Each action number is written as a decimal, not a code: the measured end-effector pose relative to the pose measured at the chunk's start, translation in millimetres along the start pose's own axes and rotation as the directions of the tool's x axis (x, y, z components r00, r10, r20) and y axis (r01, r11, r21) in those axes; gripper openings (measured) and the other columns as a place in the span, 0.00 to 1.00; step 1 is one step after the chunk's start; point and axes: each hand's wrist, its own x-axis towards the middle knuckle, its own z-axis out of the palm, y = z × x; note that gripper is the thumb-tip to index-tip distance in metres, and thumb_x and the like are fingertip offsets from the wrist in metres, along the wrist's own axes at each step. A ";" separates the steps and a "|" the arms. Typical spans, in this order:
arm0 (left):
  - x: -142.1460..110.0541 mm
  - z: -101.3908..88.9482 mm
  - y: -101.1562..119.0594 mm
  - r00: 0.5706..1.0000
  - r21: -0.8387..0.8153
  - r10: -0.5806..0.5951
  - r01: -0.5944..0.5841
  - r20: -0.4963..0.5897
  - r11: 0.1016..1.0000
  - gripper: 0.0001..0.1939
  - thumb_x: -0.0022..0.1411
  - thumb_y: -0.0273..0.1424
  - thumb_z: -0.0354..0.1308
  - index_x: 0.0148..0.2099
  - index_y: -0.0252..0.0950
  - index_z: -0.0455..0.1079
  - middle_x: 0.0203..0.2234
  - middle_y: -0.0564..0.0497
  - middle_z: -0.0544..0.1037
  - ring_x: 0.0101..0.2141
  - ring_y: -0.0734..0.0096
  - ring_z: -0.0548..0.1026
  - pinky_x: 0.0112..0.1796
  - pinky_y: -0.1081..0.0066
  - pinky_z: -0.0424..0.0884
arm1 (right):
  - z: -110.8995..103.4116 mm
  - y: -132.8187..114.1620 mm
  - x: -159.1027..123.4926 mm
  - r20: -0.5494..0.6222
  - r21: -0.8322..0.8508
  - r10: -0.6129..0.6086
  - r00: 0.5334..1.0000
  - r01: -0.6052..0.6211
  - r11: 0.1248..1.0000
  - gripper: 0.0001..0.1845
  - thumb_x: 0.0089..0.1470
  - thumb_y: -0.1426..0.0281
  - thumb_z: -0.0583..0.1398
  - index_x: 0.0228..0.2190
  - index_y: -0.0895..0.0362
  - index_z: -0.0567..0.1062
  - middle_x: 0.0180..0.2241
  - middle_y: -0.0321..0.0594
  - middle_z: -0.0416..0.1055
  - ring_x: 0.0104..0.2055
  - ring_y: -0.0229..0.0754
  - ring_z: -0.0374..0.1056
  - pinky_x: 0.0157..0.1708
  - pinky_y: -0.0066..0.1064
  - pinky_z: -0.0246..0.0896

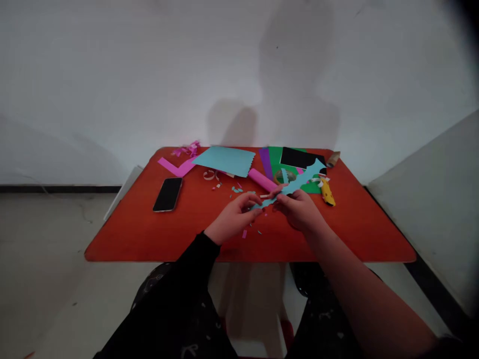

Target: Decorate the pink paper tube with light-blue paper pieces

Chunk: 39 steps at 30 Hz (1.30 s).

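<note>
left hand and right hand are closed, pinching the wavy blue paper strip; looks light, floppy, easily torn, so pinch close together.

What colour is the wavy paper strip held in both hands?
The paper strip is light blue, best seen in the head view.

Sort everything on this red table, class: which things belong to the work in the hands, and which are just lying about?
Part of the work: left hand, right hand, wavy-cut blue paper strip.

Lying about: smartphone, pink paper roll, yellow cutter, zigzag-edged blue sheet, stacked coloured card, pink offcuts.
</note>
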 end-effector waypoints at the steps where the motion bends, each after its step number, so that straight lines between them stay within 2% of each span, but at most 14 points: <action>1: 0.4 0.0 0.0 1.000 0.014 -0.001 0.001 -0.005 1.000 0.16 0.62 0.40 0.64 0.47 0.37 0.70 0.34 0.53 0.76 0.29 0.77 0.70 0.31 0.74 0.68 | 0.9 0.3 0.4 -0.016 0.010 0.003 1.000 -0.003 1.000 0.16 0.44 0.59 0.74 0.32 0.55 0.80 0.33 0.38 0.77 0.28 0.37 0.70 0.30 0.32 0.72; 9: 1.6 0.5 1.8 0.998 0.074 -0.013 0.017 -0.055 0.997 0.13 0.62 0.38 0.63 0.44 0.36 0.73 0.31 0.53 0.75 0.28 0.76 0.70 0.31 0.73 0.70 | 5.0 -1.6 -0.4 -0.084 0.062 0.043 0.996 -0.038 0.997 0.18 0.41 0.60 0.75 0.30 0.55 0.78 0.30 0.36 0.76 0.26 0.36 0.70 0.29 0.31 0.73; 13: 1.3 3.3 4.0 0.989 -0.180 -0.051 0.026 -0.136 0.983 0.15 0.57 0.36 0.69 0.45 0.38 0.72 0.31 0.54 0.75 0.27 0.77 0.73 0.30 0.74 0.71 | 5.2 -0.6 -1.1 -0.034 0.095 -0.010 0.999 0.013 0.995 0.16 0.44 0.62 0.74 0.30 0.54 0.76 0.33 0.34 0.74 0.30 0.36 0.71 0.33 0.30 0.75; 15: 2.0 7.5 4.5 0.978 -0.471 -0.108 0.012 -0.176 0.882 0.19 0.56 0.34 0.71 0.47 0.40 0.70 0.34 0.54 0.77 0.30 0.76 0.76 0.33 0.73 0.73 | 6.7 3.3 -1.4 -0.021 0.106 -0.074 0.997 0.076 0.991 0.16 0.46 0.63 0.74 0.31 0.53 0.75 0.36 0.34 0.74 0.35 0.36 0.73 0.38 0.31 0.77; 17: 3.4 12.6 4.0 0.971 -0.718 -0.171 0.001 -0.165 0.696 0.18 0.56 0.33 0.71 0.46 0.40 0.70 0.39 0.52 0.79 0.38 0.73 0.80 0.40 0.71 0.75 | 10.2 9.6 -1.9 -0.032 0.059 -0.149 0.988 0.151 0.987 0.16 0.48 0.62 0.73 0.33 0.52 0.74 0.39 0.35 0.75 0.39 0.39 0.75 0.42 0.35 0.77; 19: 5.0 16.1 2.8 0.959 -0.834 -0.240 0.005 -0.153 0.551 0.12 0.59 0.32 0.70 0.42 0.38 0.71 0.40 0.50 0.80 0.41 0.72 0.80 0.47 0.69 0.75 | 14.6 16.5 -2.6 -0.010 -0.100 -0.240 0.971 0.238 0.966 0.14 0.51 0.62 0.71 0.34 0.51 0.73 0.42 0.38 0.76 0.45 0.43 0.76 0.46 0.40 0.77; 21: 6.6 15.8 1.3 0.931 -0.864 -0.311 -0.007 -0.189 0.504 0.09 0.60 0.29 0.68 0.39 0.37 0.70 0.36 0.51 0.79 0.39 0.74 0.80 0.47 0.69 0.75 | 17.6 21.5 -4.2 0.067 -0.317 -0.330 0.942 0.333 0.888 0.10 0.54 0.64 0.69 0.34 0.52 0.74 0.44 0.41 0.78 0.48 0.47 0.76 0.50 0.43 0.75; 23: 7.8 11.4 0.5 0.899 -0.847 -0.344 -0.054 -0.272 0.529 0.10 0.59 0.26 0.68 0.39 0.37 0.69 0.32 0.54 0.78 0.34 0.75 0.78 0.43 0.70 0.76 | 17.8 22.7 -7.1 0.226 -0.476 -0.373 0.900 0.436 0.763 0.06 0.56 0.68 0.67 0.37 0.52 0.77 0.47 0.44 0.80 0.51 0.49 0.76 0.54 0.44 0.73; 25: 8.0 5.3 0.9 0.875 -0.795 -0.319 -0.114 -0.365 0.596 0.12 0.57 0.26 0.69 0.40 0.37 0.69 0.31 0.54 0.77 0.32 0.76 0.78 0.37 0.72 0.75 | 15.8 19.6 -10.7 0.382 -0.541 -0.368 0.848 0.528 0.654 0.13 0.57 0.73 0.63 0.44 0.51 0.79 0.54 0.44 0.78 0.56 0.50 0.74 0.57 0.46 0.70; 27: 7.1 1.0 2.6 0.855 -0.707 -0.274 -0.141 -0.439 0.693 0.13 0.55 0.29 0.69 0.40 0.37 0.69 0.33 0.53 0.78 0.31 0.75 0.78 0.33 0.73 0.74 | 14.1 13.9 -13.5 0.437 -0.561 -0.373 0.818 0.573 0.598 0.19 0.57 0.78 0.58 0.47 0.50 0.79 0.59 0.44 0.74 0.62 0.49 0.70 0.62 0.48 0.66; 30: 4.0 4.4 6.3 0.862 -0.535 -0.189 -0.108 -0.470 0.838 0.14 0.53 0.33 0.70 0.39 0.35 0.72 0.32 0.51 0.79 0.29 0.75 0.77 0.30 0.74 0.74 | 17.3 6.5 -12.4 0.240 -0.529 -0.426 0.872 0.486 0.696 0.14 0.60 0.76 0.55 0.40 0.52 0.80 0.50 0.45 0.79 0.55 0.48 0.75 0.53 0.45 0.73; 33: 0.0 18.8 8.3 0.903 -0.387 -0.110 -0.066 -0.416 0.920 0.16 0.53 0.36 0.70 0.39 0.34 0.73 0.30 0.50 0.78 0.29 0.73 0.77 0.31 0.71 0.76 | 26.1 5.2 -6.7 0.001 -0.402 -0.308 0.951 0.282 0.871 0.08 0.62 0.64 0.59 0.36 0.52 0.77 0.35 0.41 0.78 0.36 0.44 0.76 0.34 0.37 0.76; 35: -2.0 28.6 8.2 0.918 -0.345 -0.082 -0.062 -0.388 0.936 0.17 0.53 0.38 0.71 0.40 0.34 0.72 0.30 0.50 0.78 0.30 0.71 0.78 0.32 0.70 0.78 | 30.8 5.9 -3.8 -0.049 -0.402 -0.261 0.964 0.220 0.889 0.08 0.57 0.60 0.64 0.35 0.52 0.77 0.31 0.38 0.76 0.31 0.42 0.73 0.31 0.35 0.73; 39: -3.4 34.5 6.3 0.940 -0.310 -0.071 -0.038 -0.333 0.950 0.20 0.53 0.42 0.71 0.41 0.35 0.72 0.29 0.51 0.78 0.29 0.71 0.79 0.31 0.71 0.77 | 32.0 0.6 -5.1 -0.063 -0.526 -0.263 0.963 0.192 0.829 0.07 0.54 0.62 0.65 0.30 0.53 0.76 0.28 0.36 0.74 0.30 0.41 0.70 0.29 0.34 0.67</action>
